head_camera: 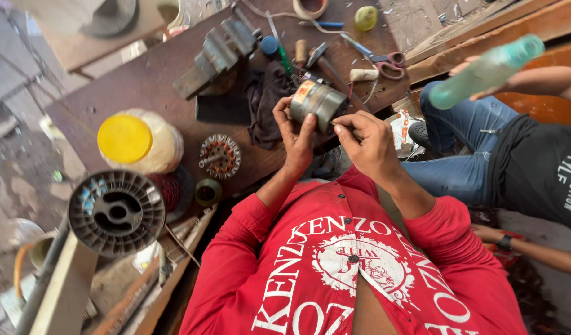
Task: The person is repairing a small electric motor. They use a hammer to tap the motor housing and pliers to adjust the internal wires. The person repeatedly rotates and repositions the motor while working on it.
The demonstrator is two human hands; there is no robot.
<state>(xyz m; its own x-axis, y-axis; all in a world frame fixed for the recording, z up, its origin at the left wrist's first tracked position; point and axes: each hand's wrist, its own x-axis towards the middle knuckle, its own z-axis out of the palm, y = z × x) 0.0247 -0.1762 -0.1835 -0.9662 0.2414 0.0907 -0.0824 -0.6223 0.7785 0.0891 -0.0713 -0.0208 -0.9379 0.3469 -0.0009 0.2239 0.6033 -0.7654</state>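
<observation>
Both hands on grey motor cylinder, left hand cupping, right hand fingertips hiding its end

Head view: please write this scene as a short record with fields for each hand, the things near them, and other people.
left hand: left hand grips a grey metal cylinder from below
right hand: right hand pinches a thin tool at the open end of the cylinder; its tip is too small to tell
bench: dark wooden bench
near things: dark cloth, scissors, wound rotor, yellow lid, grey spool
other person: sits at the right, holding a green bottle
</observation>
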